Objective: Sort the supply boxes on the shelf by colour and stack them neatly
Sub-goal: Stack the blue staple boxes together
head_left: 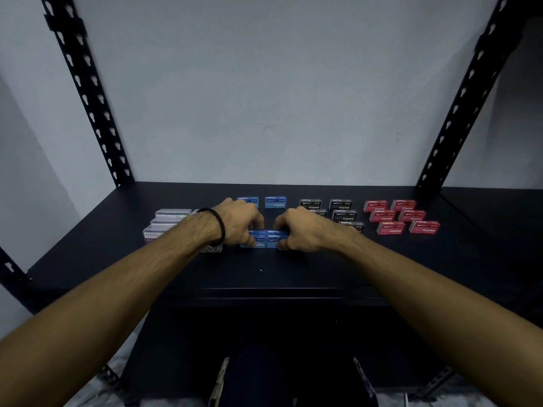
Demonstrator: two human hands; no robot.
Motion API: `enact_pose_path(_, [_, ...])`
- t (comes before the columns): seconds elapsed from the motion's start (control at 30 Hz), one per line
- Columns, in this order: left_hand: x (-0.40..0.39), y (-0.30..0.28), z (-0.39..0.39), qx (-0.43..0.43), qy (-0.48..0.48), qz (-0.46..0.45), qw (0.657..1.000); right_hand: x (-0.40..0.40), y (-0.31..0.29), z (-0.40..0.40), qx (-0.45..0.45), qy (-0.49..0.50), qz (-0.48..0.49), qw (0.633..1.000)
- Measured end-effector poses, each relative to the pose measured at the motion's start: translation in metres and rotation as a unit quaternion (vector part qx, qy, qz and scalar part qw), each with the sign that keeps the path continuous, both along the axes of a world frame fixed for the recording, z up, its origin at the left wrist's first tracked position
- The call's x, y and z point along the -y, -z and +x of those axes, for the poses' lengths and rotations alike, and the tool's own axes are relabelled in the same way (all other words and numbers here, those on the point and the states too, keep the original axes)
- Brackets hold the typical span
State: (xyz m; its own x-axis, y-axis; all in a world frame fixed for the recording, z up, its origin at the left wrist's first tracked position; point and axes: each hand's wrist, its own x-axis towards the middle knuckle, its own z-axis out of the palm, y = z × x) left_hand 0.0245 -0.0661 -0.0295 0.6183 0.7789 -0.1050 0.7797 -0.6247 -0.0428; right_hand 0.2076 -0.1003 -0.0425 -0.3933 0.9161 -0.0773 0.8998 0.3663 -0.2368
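Both hands down on the dark shelf [293, 268], centre front, working the near blue staple boxes [266, 238]. Left hand [239, 223], black cord bracelet [219, 227] on the wrist, fingers curled over the left end of that blue cluster; right hand [302, 230] mirrors it, fingers and thumb curled round the right end. Looks like approx. two boxes side by side w/ more on top, labels reading "Staples", but hands cover a lot, so exact count can't be told. Behind them, near the back edge, two more blue boxes [275, 202] stand apart from each other, the left one partly hidden by the left hand. To the right, black staple boxes [340, 204] in a loose group, some behind the right wrist. Further right, red staple boxes [402, 217] laid out in staggered rows, well apart from the hands. Far left, pale purple boxes [164, 224] in a row running front to back, the nearest w/ print starting "KREATI". Just under the left wrist, a clear box of paper clips [212, 248], mostly covered by the arm. Black slotted uprights [88, 92] frame the shelf both sides, plain grey wall [264, 98] behind.
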Motion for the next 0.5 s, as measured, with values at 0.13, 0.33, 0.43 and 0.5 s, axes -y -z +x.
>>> enact_pose_path(0.13, [-0.0010, 0.0005, -0.0005, 0.004, 0.002, -0.001, 1.000, 0.0001, -0.0005, -0.0005, 0.000, 0.002, -0.004, 1.000])
enact_pose_path(0.33, [-0.0014, 0.0010, -0.0008, 0.008, 0.006, 0.004, 1.000, -0.0002, 0.0000, -0.0001, -0.004, 0.003, -0.001, 1.000])
enact_pose_path(0.43, [-0.0018, 0.0013, 0.0007, -0.020, 0.007, 0.018, 1.000, -0.0006, -0.0007, 0.0013, 0.002, 0.004, 0.002, 1.000])
enact_pose_path(0.5, [-0.0017, -0.0001, 0.0004, -0.037, 0.006, 0.043, 0.998, -0.0021, -0.0022, 0.0027, 0.002, 0.006, 0.010, 1.000])
